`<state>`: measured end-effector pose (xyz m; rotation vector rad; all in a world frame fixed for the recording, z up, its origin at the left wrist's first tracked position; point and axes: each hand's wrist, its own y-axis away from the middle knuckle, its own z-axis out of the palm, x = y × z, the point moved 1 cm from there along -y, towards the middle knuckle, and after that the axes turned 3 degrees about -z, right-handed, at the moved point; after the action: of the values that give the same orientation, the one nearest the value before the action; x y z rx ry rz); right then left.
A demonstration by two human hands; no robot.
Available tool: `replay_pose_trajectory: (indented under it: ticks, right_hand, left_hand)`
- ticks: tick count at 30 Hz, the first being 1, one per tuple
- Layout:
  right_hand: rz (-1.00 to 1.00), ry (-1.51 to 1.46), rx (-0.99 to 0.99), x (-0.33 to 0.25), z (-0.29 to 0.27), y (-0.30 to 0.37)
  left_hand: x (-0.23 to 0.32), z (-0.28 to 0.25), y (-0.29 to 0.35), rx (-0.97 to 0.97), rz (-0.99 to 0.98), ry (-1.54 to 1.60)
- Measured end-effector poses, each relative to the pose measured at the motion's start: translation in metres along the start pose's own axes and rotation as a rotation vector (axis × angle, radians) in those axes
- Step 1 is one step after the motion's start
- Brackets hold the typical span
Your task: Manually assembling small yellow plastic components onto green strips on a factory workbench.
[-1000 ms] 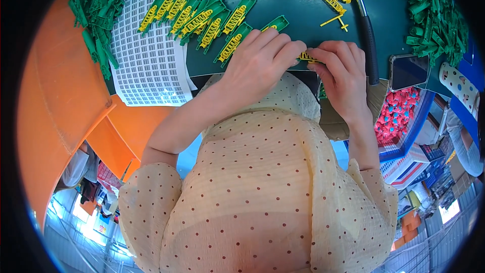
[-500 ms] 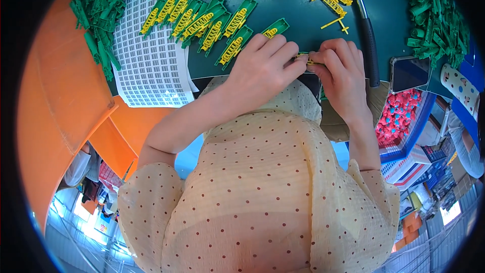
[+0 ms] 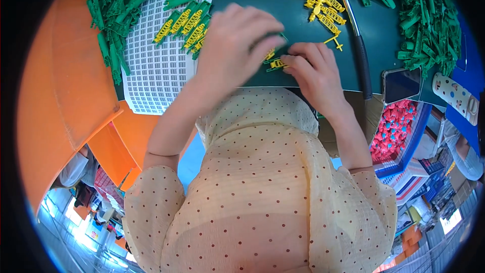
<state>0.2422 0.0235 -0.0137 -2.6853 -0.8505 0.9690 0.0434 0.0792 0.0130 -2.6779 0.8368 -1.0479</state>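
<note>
My right hand (image 3: 314,73) pinches a small green plastic piece with a yellow ladder-like insert (image 3: 277,64) near the table's front edge. My left hand (image 3: 237,45) is raised over the table, its fingers smeared by motion, so its grip does not show. Partly hidden behind it is another green-and-yellow piece (image 3: 271,53). Left of that hand, several finished-looking green pieces with yellow inserts (image 3: 193,23) lie in a slanting row, some covered by the hand. Loose yellow inserts (image 3: 331,12) are gathered at the upper middle.
Printed label sheets (image 3: 156,73) lie at the left beside a heap of green pieces (image 3: 118,7). More green pieces (image 3: 429,25) are piled at the right. A black-handled hammer (image 3: 359,53) and a phone (image 3: 401,85) lie right of my hands. A bin of pink items (image 3: 394,130) stands below.
My left hand has let go of the piece both hands were at and moved left and up. My right hand has shifted left, keeping the green-and-yellow piece.
</note>
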Motion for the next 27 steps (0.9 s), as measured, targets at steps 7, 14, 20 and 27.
replay_pose_trajectory:
  ticks: [7, 14, 20, 27]
  right_hand:
    - [0.001, 0.001, 0.104, -0.006, 0.004, -0.015]
    - [0.21, 0.378, 0.271, 0.033, -0.019, -0.013]
    - [0.294, 0.41, 0.178, 0.039, -0.016, -0.014]
    - [0.351, 0.227, 0.201, 0.039, -0.019, -0.024]
  left_hand:
    - [-0.061, -0.009, -0.035, 0.172, 0.015, -0.346]
    - [-0.079, -0.002, -0.043, 0.111, 0.035, -0.355]
    - [-0.08, -0.007, -0.043, 0.018, 0.149, -0.424]
    - [-0.091, -0.015, -0.043, 0.062, 0.117, -0.513]
